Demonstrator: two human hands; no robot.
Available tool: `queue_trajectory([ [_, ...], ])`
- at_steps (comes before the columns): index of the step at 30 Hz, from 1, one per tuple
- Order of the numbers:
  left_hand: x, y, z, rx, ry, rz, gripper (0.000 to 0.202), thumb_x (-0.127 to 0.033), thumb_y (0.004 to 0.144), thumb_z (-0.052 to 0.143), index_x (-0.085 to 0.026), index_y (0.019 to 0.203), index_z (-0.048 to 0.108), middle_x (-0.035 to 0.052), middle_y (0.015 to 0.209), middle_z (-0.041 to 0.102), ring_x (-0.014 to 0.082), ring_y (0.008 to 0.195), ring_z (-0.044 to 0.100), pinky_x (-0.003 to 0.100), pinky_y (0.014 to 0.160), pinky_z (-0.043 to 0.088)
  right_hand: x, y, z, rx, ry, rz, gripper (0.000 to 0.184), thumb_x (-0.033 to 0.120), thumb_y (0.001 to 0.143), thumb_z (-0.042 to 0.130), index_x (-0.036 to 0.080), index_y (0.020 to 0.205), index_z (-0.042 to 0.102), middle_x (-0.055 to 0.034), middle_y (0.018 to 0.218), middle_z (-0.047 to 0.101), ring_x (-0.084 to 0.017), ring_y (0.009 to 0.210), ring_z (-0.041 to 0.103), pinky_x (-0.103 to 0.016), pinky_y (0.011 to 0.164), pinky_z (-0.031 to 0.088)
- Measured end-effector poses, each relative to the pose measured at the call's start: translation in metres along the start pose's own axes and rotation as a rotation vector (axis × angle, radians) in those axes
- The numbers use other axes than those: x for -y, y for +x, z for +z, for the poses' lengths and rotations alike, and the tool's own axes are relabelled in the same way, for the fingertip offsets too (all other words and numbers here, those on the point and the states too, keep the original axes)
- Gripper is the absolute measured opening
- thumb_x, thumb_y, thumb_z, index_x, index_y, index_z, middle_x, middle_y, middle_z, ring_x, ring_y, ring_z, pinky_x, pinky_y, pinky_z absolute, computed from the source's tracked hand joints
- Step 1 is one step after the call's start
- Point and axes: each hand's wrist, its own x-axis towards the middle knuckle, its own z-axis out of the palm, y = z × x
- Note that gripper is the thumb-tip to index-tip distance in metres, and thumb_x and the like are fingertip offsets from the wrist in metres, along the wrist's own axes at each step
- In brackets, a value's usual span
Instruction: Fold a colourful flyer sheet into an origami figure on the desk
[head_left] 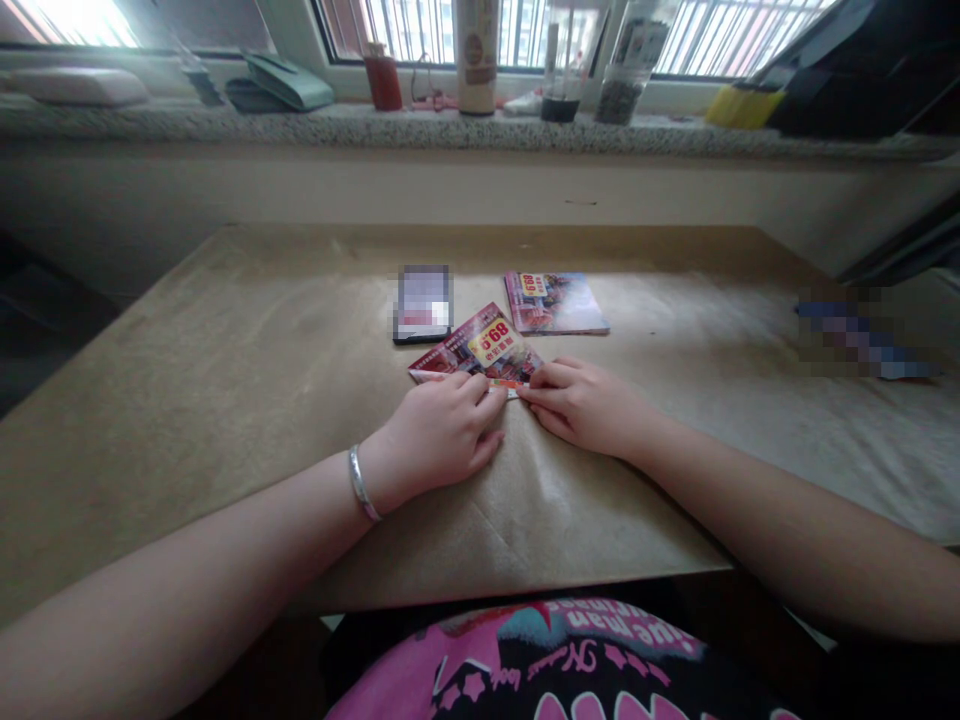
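A red printed leaflet point(480, 348) with a yellow price badge lies tilted on the brown paper-covered table point(225, 380). My left hand point(439, 432), with a silver bangle at the wrist, rests curled on its near edge. My right hand point(581, 402) pinches the same near edge from the right, fingers pressed together. The fingertips of both hands almost meet at the leaflet's lower corner. A second, similar leaflet point(553, 302) lies flat just beyond, to the right. A dark phone-like object point(423, 304), blurred out, lies to the left of it.
A stone window ledge point(450, 128) at the back carries a red cup point(383, 82), a tall bottle point(477, 55), jars point(626, 70) and a teal case point(289, 80). A blurred blue item point(862, 335) lies at the table's right. My pink-printed shirt point(540, 665) shows below.
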Motion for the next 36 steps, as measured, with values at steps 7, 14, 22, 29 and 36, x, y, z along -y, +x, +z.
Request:
queue_trajectory([
  [7,0.002,-0.001,0.003,-0.011,0.014,0.063,0.050,-0.039,0.096,0.039,-0.016,0.139,0.045,0.0115,0.110,0.060,0.0258,0.099,0.054,0.039,0.087,0.045,0.002,0.000,-0.002,0.041,-0.036,0.026,0.034,0.026,0.095,0.043,0.015,0.099,0.074,-0.0110,0.088,0.065,-0.021,0.085,0.056,-0.032,0.075,0.046],
  [14,0.005,0.001,0.006,-0.027,0.020,0.088,0.048,-0.038,0.096,0.039,-0.015,0.138,0.047,0.0118,0.110,0.060,0.0254,0.099,0.053,0.039,0.089,0.043,0.003,0.001,-0.002,0.050,-0.045,0.050,0.032,0.026,0.094,0.045,0.015,0.100,0.074,-0.0109,0.088,0.064,-0.021,0.085,0.055,-0.033,0.076,0.045],
  [22,0.004,0.000,0.004,-0.011,0.025,0.091,0.046,-0.039,0.096,0.040,-0.015,0.134,0.050,0.0121,0.109,0.060,0.0255,0.099,0.054,0.039,0.092,0.044,0.002,0.000,0.001,0.021,0.003,0.064,0.031,0.025,0.094,0.045,0.017,0.101,0.074,-0.0106,0.089,0.065,-0.021,0.087,0.055,-0.032,0.078,0.045],
  [29,0.005,-0.001,0.000,0.008,0.018,0.071,0.043,-0.039,0.095,0.043,-0.017,0.130,0.054,0.0117,0.110,0.061,0.0263,0.102,0.056,0.039,0.090,0.047,0.003,0.000,-0.001,0.035,-0.020,0.086,0.033,0.028,0.094,0.044,0.018,0.104,0.074,-0.0096,0.091,0.066,-0.021,0.086,0.056,-0.032,0.075,0.044],
  [36,0.023,-0.006,-0.006,0.031,-0.058,0.093,0.035,-0.026,0.093,0.047,-0.025,0.125,0.059,0.0063,0.120,0.063,0.0215,0.106,0.060,0.037,0.096,0.045,0.002,-0.001,-0.001,0.042,-0.006,0.074,0.033,0.027,0.095,0.043,0.017,0.105,0.073,-0.0106,0.092,0.066,-0.021,0.086,0.057,-0.032,0.076,0.044],
])
